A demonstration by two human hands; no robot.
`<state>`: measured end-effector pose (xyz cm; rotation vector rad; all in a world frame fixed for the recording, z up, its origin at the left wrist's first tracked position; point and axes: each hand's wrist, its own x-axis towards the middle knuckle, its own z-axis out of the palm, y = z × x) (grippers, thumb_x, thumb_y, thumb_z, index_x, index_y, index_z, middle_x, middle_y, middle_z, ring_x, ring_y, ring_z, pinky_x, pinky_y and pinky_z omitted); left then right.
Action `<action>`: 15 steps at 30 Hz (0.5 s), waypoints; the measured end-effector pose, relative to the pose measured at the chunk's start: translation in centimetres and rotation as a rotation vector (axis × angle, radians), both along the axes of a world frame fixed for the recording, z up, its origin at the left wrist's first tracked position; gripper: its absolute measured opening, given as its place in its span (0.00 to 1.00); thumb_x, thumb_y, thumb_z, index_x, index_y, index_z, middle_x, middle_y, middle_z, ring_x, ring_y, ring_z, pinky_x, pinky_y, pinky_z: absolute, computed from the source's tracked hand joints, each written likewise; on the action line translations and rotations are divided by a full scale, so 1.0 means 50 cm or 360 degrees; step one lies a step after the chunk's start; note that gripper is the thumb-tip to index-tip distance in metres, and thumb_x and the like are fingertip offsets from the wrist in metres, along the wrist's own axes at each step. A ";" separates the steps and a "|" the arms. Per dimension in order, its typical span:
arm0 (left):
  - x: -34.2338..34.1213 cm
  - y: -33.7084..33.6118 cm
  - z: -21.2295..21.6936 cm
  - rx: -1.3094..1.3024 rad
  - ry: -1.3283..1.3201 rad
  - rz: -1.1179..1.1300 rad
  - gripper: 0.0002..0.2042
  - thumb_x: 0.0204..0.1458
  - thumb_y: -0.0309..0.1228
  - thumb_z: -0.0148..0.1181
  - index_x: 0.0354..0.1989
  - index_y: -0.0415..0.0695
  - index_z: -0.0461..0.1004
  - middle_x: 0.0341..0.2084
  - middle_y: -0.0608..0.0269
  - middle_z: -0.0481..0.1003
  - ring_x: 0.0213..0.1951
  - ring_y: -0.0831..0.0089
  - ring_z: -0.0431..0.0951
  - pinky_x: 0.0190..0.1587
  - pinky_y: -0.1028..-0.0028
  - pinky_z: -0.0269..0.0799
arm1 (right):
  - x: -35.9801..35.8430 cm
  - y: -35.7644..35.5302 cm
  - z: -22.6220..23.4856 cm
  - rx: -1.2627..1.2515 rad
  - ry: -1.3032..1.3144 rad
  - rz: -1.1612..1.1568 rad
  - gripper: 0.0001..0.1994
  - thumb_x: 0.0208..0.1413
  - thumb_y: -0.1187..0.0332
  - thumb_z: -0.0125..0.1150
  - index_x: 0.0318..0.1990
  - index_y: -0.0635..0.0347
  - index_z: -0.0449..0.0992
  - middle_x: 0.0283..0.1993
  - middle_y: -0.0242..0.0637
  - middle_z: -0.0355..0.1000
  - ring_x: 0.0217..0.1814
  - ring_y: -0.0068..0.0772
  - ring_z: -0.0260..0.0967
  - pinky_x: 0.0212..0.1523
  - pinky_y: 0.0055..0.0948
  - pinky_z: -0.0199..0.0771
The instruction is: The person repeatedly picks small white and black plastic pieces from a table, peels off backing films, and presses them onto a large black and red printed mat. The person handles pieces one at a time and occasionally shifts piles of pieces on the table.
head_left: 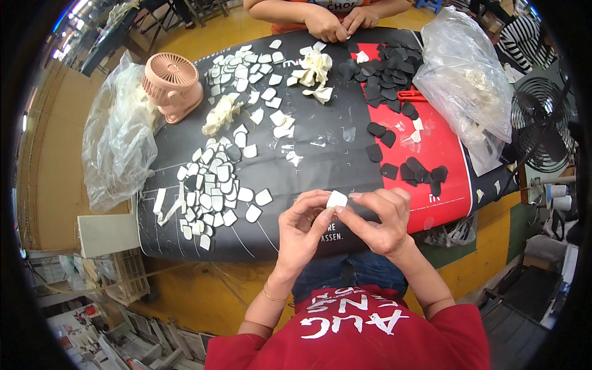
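Note:
A small white piece with a rounded end is pinched between my two hands above the near edge of the table. My left hand grips its left side with thumb and fingertips. On the other side, my right hand closes thumb and forefinger on it. To the left lies a spread of white pieces with dark edges, and a similar group lies farther back. Black pieces of like shape are heaped at the far right, with several more nearer me on the red area.
A pink desk fan stands at the far left beside a clear plastic bag. Another bag lies at the right, next to red-handled scissors. Cream pieces are bunched at the back. Across the table, a person's hands work together.

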<state>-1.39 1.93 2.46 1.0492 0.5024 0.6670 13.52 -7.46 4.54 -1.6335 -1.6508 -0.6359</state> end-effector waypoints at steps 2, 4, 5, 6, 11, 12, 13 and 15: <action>0.004 -0.004 0.000 -0.0040 0.0012 0.0088 0.08 0.58 0.19 0.61 0.45 0.33 0.78 0.50 0.57 0.73 0.44 0.76 0.77 0.48 0.75 0.75 | -0.003 -0.004 0.005 -0.0085 0.0072 0.0059 0.14 0.45 0.69 0.71 0.42 0.46 0.83 0.48 0.28 0.73 0.48 0.31 0.68 0.47 0.34 0.63; 0.001 -0.001 0.001 -0.0028 0.0038 0.0119 0.06 0.58 0.20 0.62 0.43 0.35 0.79 0.47 0.58 0.75 0.44 0.76 0.78 0.46 0.74 0.75 | -0.004 -0.010 0.013 -0.0208 0.0176 0.0150 0.15 0.45 0.69 0.72 0.44 0.48 0.83 0.48 0.29 0.73 0.47 0.33 0.69 0.47 0.35 0.65; -0.003 0.002 0.002 0.0194 0.0192 0.0139 0.06 0.57 0.20 0.63 0.42 0.35 0.80 0.45 0.58 0.76 0.43 0.75 0.78 0.45 0.74 0.75 | -0.008 -0.013 0.018 -0.0295 0.0406 0.0167 0.15 0.46 0.69 0.72 0.45 0.50 0.82 0.48 0.30 0.74 0.46 0.32 0.70 0.45 0.34 0.67; -0.010 0.004 0.004 0.0410 0.0348 0.0157 0.06 0.56 0.20 0.63 0.41 0.36 0.80 0.42 0.59 0.78 0.42 0.74 0.79 0.44 0.73 0.75 | -0.012 -0.019 0.024 -0.0352 0.0646 0.0180 0.16 0.47 0.70 0.72 0.46 0.52 0.82 0.47 0.32 0.74 0.44 0.32 0.71 0.44 0.33 0.69; -0.037 -0.001 0.008 0.1001 0.0621 0.0012 0.07 0.50 0.20 0.66 0.38 0.39 0.82 0.32 0.57 0.81 0.35 0.62 0.80 0.42 0.69 0.73 | -0.012 -0.037 0.034 -0.0791 0.1630 0.0218 0.16 0.48 0.74 0.74 0.46 0.64 0.80 0.35 0.35 0.78 0.32 0.21 0.73 0.35 0.20 0.71; -0.038 -0.003 0.006 0.1018 0.0607 0.0003 0.07 0.50 0.20 0.66 0.38 0.39 0.82 0.31 0.58 0.81 0.35 0.63 0.80 0.41 0.69 0.73 | -0.010 -0.039 0.032 -0.0863 0.1663 0.0230 0.15 0.49 0.75 0.74 0.45 0.64 0.80 0.35 0.35 0.78 0.32 0.21 0.73 0.35 0.20 0.71; -0.039 -0.004 0.005 0.1041 0.0591 -0.0002 0.07 0.50 0.20 0.66 0.38 0.39 0.82 0.31 0.58 0.81 0.34 0.63 0.80 0.41 0.69 0.73 | -0.007 -0.039 0.030 -0.0930 0.1692 0.0246 0.14 0.50 0.75 0.73 0.45 0.65 0.81 0.35 0.35 0.78 0.32 0.21 0.72 0.35 0.21 0.71; -0.042 -0.002 0.004 0.1072 0.0581 -0.0032 0.07 0.51 0.20 0.66 0.39 0.40 0.81 0.32 0.58 0.81 0.35 0.63 0.80 0.41 0.69 0.72 | -0.005 -0.037 0.021 -0.0996 0.1769 0.0262 0.08 0.54 0.77 0.69 0.41 0.66 0.81 0.34 0.34 0.78 0.31 0.19 0.71 0.34 0.20 0.71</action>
